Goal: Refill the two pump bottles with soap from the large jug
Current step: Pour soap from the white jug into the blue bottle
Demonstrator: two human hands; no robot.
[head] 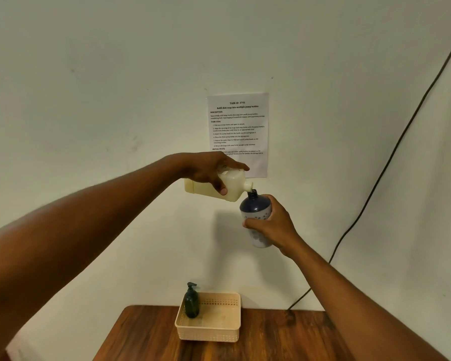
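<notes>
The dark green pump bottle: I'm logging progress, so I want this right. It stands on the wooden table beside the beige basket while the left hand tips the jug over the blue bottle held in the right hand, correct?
Not quite. In the head view the dark green pump bottle stands inside the beige plastic basket, at its back left corner, not beside it on the wooden table. The rest holds: the left hand tips the pale yellow jug over the blue dotted bottle held in the right hand.

At frame centre the jug [214,187] lies tipped, spout touching the bottle [255,212] at its right; below, a basket [208,332] on the table [271,340] holds a pump bottle [192,303] in its left end.
</notes>
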